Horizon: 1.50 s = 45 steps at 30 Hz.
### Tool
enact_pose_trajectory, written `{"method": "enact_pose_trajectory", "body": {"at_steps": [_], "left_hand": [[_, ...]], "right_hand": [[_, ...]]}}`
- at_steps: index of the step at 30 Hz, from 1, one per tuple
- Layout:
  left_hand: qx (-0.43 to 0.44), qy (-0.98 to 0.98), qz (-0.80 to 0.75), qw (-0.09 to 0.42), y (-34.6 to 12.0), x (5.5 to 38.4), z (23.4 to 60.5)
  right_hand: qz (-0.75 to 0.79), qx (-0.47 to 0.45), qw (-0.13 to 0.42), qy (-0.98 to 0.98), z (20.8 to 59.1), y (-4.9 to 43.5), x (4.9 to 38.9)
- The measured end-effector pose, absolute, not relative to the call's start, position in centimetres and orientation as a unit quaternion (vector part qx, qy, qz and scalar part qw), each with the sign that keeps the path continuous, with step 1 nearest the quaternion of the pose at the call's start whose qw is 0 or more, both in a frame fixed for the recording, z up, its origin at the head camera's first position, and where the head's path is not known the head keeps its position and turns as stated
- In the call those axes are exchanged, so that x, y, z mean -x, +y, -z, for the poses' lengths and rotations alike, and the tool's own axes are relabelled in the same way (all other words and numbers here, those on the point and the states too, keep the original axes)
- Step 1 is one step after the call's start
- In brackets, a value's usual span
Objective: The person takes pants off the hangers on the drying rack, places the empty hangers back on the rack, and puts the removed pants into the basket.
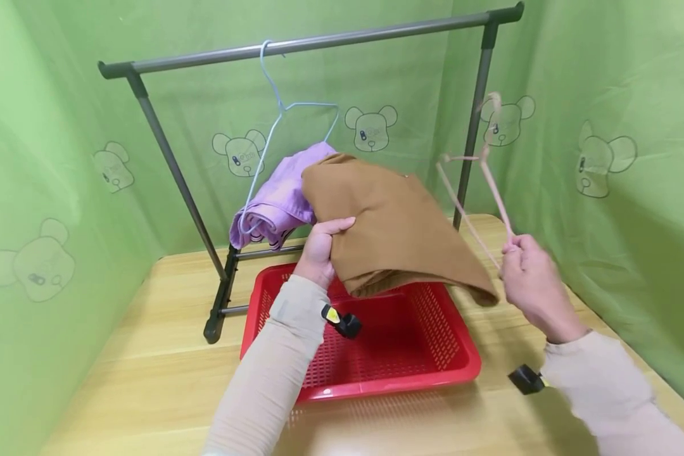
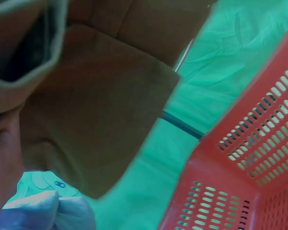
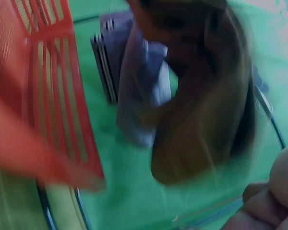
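My left hand (image 1: 322,250) grips the left end of a folded brown garment (image 1: 393,221), its thumb lying on top of the cloth. The garment spans the space above a red basket (image 1: 387,384), its far corner drooping to the right. In my right hand (image 1: 538,288) is a pink hanger (image 1: 496,195), held by its lower part with the hook pointing up. Behind the brown cloth, a folded purple garment (image 1: 285,183) hangs on a blue hanger (image 1: 282,109). The left wrist view shows the brown garment's seams and straight edge close up.
A grey metal clothes rack (image 1: 342,42) stands at the back of the wooden table (image 1: 120,342), its left foot beside the basket. The blue hanger's hook sits over its rail. Green curtains (image 1: 40,158) printed with bear heads surround the table.
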State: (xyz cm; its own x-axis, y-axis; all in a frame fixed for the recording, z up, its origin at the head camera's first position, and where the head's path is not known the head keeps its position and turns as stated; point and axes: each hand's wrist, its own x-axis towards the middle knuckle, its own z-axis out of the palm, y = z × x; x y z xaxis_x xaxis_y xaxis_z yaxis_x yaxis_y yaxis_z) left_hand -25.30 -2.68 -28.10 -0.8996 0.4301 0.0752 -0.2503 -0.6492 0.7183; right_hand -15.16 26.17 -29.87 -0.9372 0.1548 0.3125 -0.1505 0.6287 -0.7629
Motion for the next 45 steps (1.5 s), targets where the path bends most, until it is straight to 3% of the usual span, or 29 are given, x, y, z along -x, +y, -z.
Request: {"method": "enact_pose_trajectory", "body": {"at_steps": [6,45], "left_hand": [[-0.14,0.365,-0.895,0.214,-3.7,25.0,27.4],[-0.102,0.345,-0.902,0.238,-3.6,23.8,28.5]], "right_hand": [[-0.46,0.02,0.17,-0.872,30.0,27.3,15.2],[-0.443,0.005,0.184,-0.877,28.0,26.8,15.7]]}}
